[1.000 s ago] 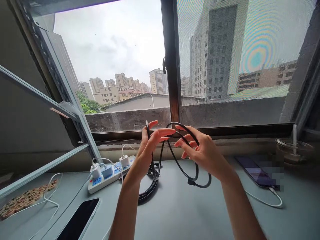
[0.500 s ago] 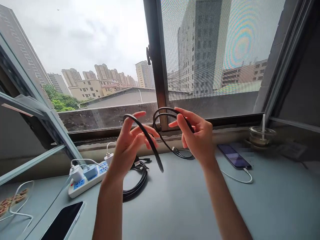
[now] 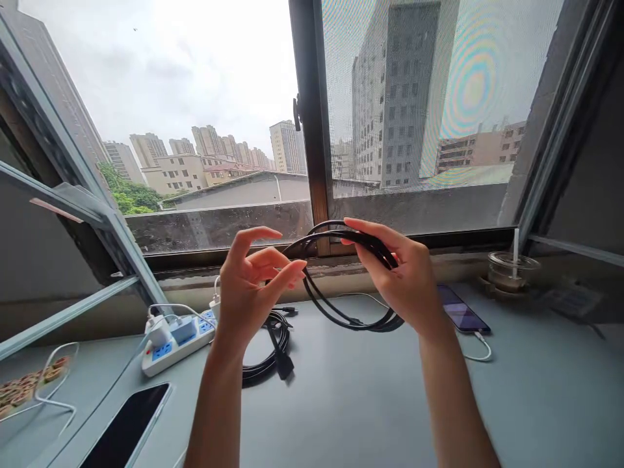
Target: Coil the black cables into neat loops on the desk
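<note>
My right hand (image 3: 402, 276) is closed round several loops of a black cable (image 3: 341, 320), which hang in a coil to its left above the desk. A strand of that cable runs left from the coil towards my left hand (image 3: 258, 276). The thumb and middle finger of my left hand come close together at this strand, while its index finger is raised and bent. Another coiled black cable (image 3: 266, 370) lies on the desk behind my left wrist. A black plug (image 3: 284, 364) hangs or rests beside it; which one is unclear.
A white power strip (image 3: 180, 348) with chargers is at the left, with a phone (image 3: 127, 426) in front of it. Another phone (image 3: 463, 311) on a white cable and a lidded cup (image 3: 511, 270) with a straw are at the right. Windows (image 3: 316, 162) stand behind.
The cable has been gathered into a fuller coil in my right hand. The arched length over my left hand is gone, and a black plug now shows beside the coil on the desk.
</note>
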A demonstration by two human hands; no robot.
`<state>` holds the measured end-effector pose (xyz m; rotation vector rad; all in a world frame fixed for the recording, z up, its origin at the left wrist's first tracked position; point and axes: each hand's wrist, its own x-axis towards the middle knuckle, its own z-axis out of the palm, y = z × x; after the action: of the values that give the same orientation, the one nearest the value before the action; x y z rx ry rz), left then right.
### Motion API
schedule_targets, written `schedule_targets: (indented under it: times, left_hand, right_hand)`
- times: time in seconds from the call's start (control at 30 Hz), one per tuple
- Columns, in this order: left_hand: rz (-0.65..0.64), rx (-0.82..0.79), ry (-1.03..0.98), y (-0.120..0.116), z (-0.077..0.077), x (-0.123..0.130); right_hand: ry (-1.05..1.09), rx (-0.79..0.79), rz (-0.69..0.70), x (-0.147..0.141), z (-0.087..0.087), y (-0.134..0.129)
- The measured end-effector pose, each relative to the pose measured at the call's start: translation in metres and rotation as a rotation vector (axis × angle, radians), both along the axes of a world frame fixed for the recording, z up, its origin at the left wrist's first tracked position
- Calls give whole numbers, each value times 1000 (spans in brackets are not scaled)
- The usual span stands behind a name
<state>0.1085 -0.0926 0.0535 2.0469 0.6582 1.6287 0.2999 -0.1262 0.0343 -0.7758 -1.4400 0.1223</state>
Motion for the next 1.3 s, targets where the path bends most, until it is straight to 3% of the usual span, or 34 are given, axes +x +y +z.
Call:
schedule_targets:
  times: [0.1,0.2,0.27,0.33,0.47,0.57,0.63,0.73,0.8,0.97,1.03,1.17,1.3]
  left_hand:
    - [134,226,-53,-12,1,3]
    - [246,350,46,-13,-5,13]
    - [258,304,72,-7,-12,23]
    - [219,195,-25,-1,-19,33]
    - [-31,-95,-259,2,-23,43]
    - [-146,-271,-303,-4,-17,36]
    - [-81,-305,-385,-8,-13,27]
    - [117,-207,-501,-12,-9,16]
    - [194,-129,-506,-16,-8,15]
    - [88,-177,-486,-25,-12,28]
    - [47,-208,-415,-19,-16,34]
    - [86,-241,-158,5,-28,39]
    - [-38,-562,122,17,-41,43]
  right_hand:
    - [79,95,-33,7,0,-6]
    - [122,180,-20,7,0,-15]
    - [155,258,-24,4,-1,-20]
    - [202,381,-49,0,-2,-21]
    - [340,536,-138,-4,-3,-15]
    - [322,408,-149,-2,-3,-9]
    - [234,236,-144,0,-3,-7]
    - [126,20,-116,-2,-3,-5]
    - [104,-62,-22,-8,-3,-5]
    - [299,-126,189,-14,0,-16]
    - [372,-143,214,-8,2,-23]
    - [469,-190,282,6,6,-36]
    - [567,-166,297,2,10,-45]
